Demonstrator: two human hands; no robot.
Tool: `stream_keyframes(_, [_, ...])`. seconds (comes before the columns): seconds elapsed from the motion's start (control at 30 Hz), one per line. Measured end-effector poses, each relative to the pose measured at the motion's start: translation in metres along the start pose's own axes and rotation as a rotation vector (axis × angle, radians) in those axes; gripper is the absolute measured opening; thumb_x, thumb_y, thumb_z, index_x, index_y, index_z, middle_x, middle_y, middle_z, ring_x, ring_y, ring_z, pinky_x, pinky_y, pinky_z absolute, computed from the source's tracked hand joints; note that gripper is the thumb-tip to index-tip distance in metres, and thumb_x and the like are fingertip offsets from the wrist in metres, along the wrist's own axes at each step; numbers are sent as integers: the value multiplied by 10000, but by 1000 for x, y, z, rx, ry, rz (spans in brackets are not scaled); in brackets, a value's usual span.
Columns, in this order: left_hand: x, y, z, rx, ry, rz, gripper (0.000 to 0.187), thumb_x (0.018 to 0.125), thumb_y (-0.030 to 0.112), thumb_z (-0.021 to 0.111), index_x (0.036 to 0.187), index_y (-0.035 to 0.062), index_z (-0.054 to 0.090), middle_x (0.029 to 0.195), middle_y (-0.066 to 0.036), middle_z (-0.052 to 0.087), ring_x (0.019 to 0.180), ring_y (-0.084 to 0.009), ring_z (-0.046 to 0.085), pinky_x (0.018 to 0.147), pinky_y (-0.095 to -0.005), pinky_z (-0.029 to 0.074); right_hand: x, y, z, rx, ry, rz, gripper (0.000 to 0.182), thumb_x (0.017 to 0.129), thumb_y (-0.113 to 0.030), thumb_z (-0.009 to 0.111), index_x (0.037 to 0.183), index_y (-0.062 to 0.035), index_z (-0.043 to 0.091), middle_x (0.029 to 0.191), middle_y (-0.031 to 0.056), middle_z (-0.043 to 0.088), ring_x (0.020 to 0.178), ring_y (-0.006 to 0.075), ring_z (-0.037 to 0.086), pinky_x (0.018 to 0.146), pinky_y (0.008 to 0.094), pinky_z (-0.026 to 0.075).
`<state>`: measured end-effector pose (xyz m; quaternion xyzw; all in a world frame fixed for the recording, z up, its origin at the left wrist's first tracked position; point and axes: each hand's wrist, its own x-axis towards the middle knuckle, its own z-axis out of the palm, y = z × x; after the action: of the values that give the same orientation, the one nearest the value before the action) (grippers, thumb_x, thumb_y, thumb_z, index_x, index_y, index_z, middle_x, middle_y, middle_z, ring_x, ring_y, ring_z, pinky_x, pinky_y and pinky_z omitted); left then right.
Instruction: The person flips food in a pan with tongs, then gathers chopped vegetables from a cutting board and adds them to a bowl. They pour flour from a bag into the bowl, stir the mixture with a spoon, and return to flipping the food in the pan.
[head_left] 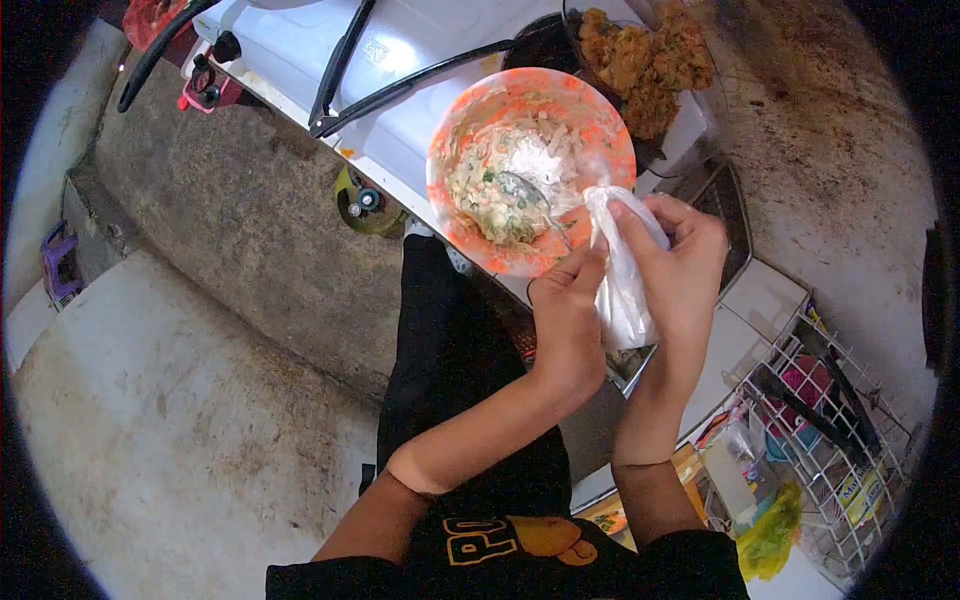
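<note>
An orange-and-white bowl (447, 215) holds a pale, wet mixture with green bits and a heap of white powder (537, 160). A metal spoon (520, 188) rests in the mixture, its handle pointing toward my left hand. Over the bowl's lower right rim is a white plastic bag (626, 300), its mouth tilted to the bowl. My right hand (682, 250) is closed around the bag's upper part. Against the bag's left side, by the rim, my left hand (572, 315) is closed with its thumb up; its fingertips are partly hidden.
Browned fried pieces (645, 65) sit in a clear dish beyond the bowl. A white stove (290, 50) with black metal bars (410, 80) lies to the left. A wire rack (840, 440) stands at lower right. Below the counter is a greenish gas cylinder (350, 205).
</note>
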<state>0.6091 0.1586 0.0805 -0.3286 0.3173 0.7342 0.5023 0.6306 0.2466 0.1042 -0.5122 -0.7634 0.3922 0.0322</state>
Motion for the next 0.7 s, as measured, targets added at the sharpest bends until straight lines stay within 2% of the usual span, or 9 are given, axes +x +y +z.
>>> stream_keyframes(0.07, [-1, 5, 5, -98, 64, 31, 246, 913, 189, 536, 991, -31, 613, 867, -40, 633, 717, -77, 577, 651, -237, 462, -2, -1, 0, 70, 176, 0, 165, 758, -123, 670, 777, 41, 653, 629, 62, 620, 555, 79, 527, 540, 248, 430])
stream_keyframes(0.17, [-1, 3, 3, -79, 9, 4, 260, 914, 205, 536, 997, -31, 608, 872, -43, 634, 722, -81, 582, 660, -242, 469, -2, 0, -1, 59, 208, -20, 173, 757, -123, 668, 785, 46, 651, 629, 77, 621, 560, 82, 534, 544, 251, 434])
stream_keyframes(0.2, [-1, 2, 1, -77, 6, 7, 260, 914, 205, 536, 997, -31, 608, 872, -43, 634, 722, -81, 582, 660, -242, 469, -2, -1, -1, 62, 210, -22, 173, 757, -123, 668, 785, 46, 651, 629, 77, 621, 560, 82, 534, 544, 251, 434])
stream_keyframes(0.27, [-4, -1, -2, -30, -63, -2, 254, 915, 205, 535, 987, -28, 608, 873, -47, 638, 715, -90, 587, 658, -244, 472, -2, -5, -3, -63, 38, -35, 172, 754, -122, 667, 788, 46, 652, 640, 93, 630, 567, 85, 545, 553, 258, 442])
stream_keyframes(0.3, [-5, -1, -1, -30, -66, -4, 254, 915, 205, 535, 987, -28, 608, 873, -47, 638, 715, -90, 587, 658, -244, 472, -2, -7, -5, -29, 16, 2, 177, 755, -126, 664, 805, 44, 658, 658, 102, 642, 580, 97, 564, 569, 265, 451])
stream_keyframes(0.33, [-4, 2, 1, -61, -50, -17, 246, 916, 198, 531, 978, -27, 609, 864, -45, 635, 704, -88, 582, 648, -242, 467, -2, -6, -5, -30, 19, -2, 177, 755, -126, 664, 805, 44, 658, 658, 102, 642, 580, 97, 564, 569, 265, 451])
stream_keyframes(0.4, [-2, 2, 0, -92, -30, -32, 238, 918, 191, 527, 969, -26, 610, 854, -42, 632, 694, -87, 577, 638, -239, 462, -4, -2, -1, 54, 217, -16, 192, 754, -132, 663, 808, 52, 653, 663, 115, 642, 589, 98, 571, 576, 268, 454])
stream_keyframes(0.63, [-6, 0, 1, -67, -84, -2, 250, 924, 197, 517, 955, -33, 609, 857, -54, 631, 734, -85, 576, 659, -230, 456, -5, 3, -6, -36, 80, -33, 186, 759, -126, 669, 804, 54, 657, 671, 103, 645, 594, 89, 563, 574, 260, 450])
stream_keyframes(0.7, [-8, 1, 3, -113, -58, 1, 253, 925, 197, 516, 953, -36, 609, 861, -55, 631, 742, -83, 575, 663, -228, 455, -10, 2, -5, 102, 269, 10, 187, 760, -128, 675, 800, 54, 656, 671, 91, 643, 593, 84, 552, 570, 258, 446])
